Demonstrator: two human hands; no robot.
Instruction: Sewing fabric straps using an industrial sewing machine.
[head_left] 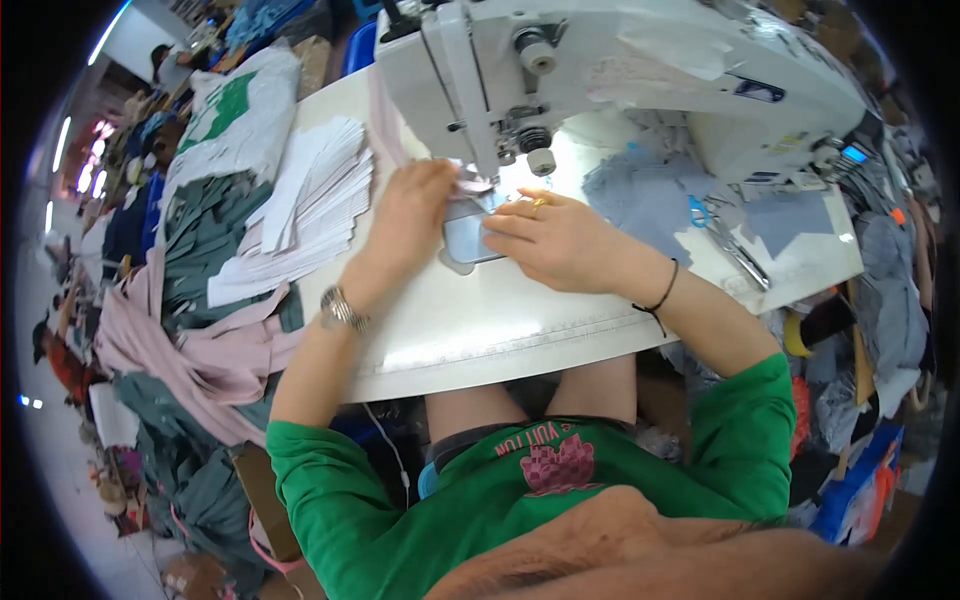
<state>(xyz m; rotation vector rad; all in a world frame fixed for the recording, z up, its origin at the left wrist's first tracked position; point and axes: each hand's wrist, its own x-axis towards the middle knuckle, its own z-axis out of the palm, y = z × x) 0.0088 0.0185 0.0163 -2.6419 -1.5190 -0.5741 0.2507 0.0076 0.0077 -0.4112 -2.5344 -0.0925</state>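
At the sewing machine (650, 70), my left hand (412, 212) is closed on a small piece of pale cloth (472, 183) just left of the needle area. A light pink strip of fabric (383, 120) runs down from behind to that hand. My right hand (560, 242) lies low over the bed, its fingers stretched toward the cloth; its thumb is hidden. Beneath the fingers is a shiny, bluish cover plate (468, 240). Some blur hides exactly how the cloth sits under the presser foot.
A fanned stack of white pieces (310, 195) lies left of my hands, with dark green pieces (215, 235) beyond. Blue-handled scissors (728, 240) and grey-blue scraps (640, 190) lie to the right. Pink cloth (190, 350) hangs off the table's left edge.
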